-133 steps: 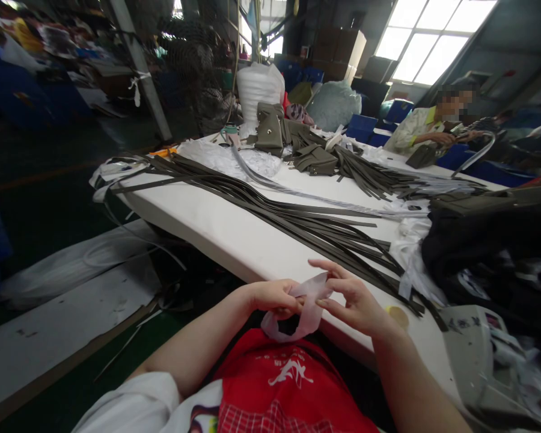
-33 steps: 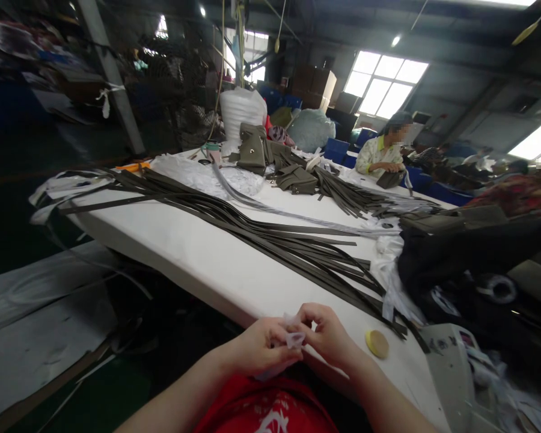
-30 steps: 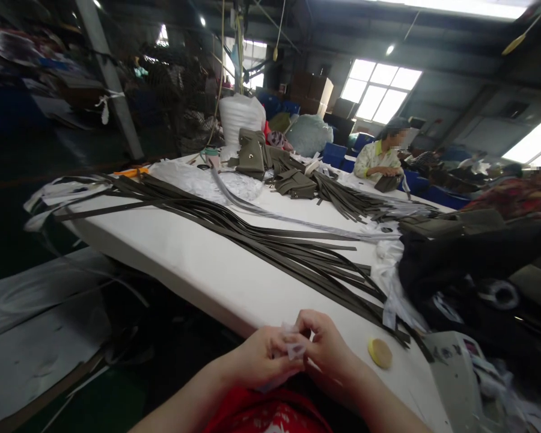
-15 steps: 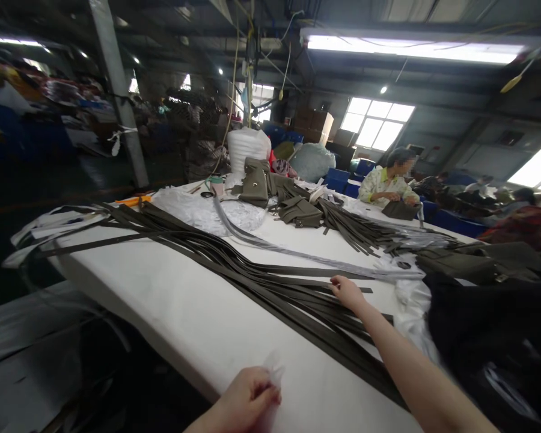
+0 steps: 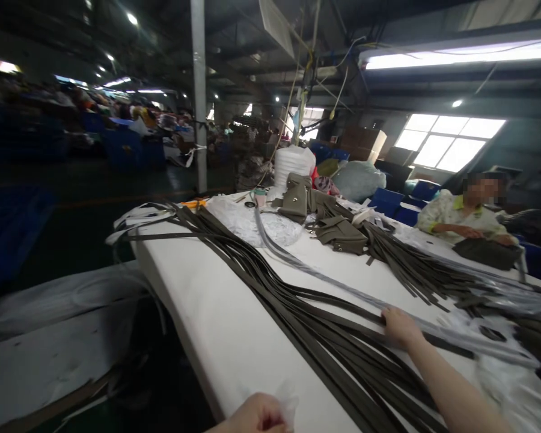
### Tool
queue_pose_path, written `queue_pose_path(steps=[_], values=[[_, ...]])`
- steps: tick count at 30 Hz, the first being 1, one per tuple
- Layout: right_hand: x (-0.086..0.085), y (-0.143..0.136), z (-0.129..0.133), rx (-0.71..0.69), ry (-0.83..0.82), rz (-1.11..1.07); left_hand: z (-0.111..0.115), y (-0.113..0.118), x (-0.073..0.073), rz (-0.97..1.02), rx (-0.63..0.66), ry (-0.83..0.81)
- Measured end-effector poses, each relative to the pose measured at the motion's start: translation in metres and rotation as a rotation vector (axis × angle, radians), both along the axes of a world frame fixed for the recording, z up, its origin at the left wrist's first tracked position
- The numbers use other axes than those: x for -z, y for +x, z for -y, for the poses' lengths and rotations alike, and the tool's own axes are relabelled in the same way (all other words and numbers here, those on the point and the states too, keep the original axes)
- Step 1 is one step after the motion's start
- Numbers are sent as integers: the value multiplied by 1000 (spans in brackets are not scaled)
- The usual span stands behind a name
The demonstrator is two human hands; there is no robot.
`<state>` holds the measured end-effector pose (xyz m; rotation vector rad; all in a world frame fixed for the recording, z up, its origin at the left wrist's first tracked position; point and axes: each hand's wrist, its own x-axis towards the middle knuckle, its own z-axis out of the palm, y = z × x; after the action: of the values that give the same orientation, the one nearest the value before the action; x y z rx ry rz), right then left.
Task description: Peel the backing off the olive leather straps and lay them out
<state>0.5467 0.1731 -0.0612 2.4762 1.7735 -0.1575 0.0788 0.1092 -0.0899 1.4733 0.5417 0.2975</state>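
Left hand: (image 5: 264, 415) at the bottom edge, partly cut off by it; fingers curled narrow around a clear plastic piece (image 5: 289, 404), which sticks up past the thumb side.
Right hand: (image 5: 401, 328) reached forward over the table, back of the hand up, fingers bent down at the far edge of the dark straps (image 5: 270, 282). Cannot tell whether a strap is gripped; the fingertips are largely hidden.
Dark straps: long loose bundle lying along the table (image 5: 180, 270), from its far left corner toward the near right; strands bunched in the middle, fanned out nearer the person.
Grey strip: (image 5: 324, 273) curved, lying just beyond the straps, passing close to the right hand.
Far left corner: white strips (image 5: 135, 219) hang over the edge; orange item (image 5: 193, 204) near them.
Table middle: crumpled plastic sheet (image 5: 256, 225), cup (image 5: 259, 195), upright bag (image 5: 295, 201), flatter bag (image 5: 342, 234).
Far right: second strap bunch (image 5: 406, 264); beyond it, a seated co-worker (image 5: 455, 216) with both hands at a dark item (image 5: 489, 254).
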Motion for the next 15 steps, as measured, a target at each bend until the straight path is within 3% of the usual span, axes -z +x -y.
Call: queue_pose_path(steps=[5,9,12,15], values=[[-18,11,25,64,-15,-102,6,-1,9,15,-67,52],[-54,6,47,161,-5,-293,12,2,13,1,-125,86],[-95,-24,67,211,35,-551,19,0,8,2,-147,92],[-131,-79,93,253,115,-1131,30,-5,-5,55,-130,82]])
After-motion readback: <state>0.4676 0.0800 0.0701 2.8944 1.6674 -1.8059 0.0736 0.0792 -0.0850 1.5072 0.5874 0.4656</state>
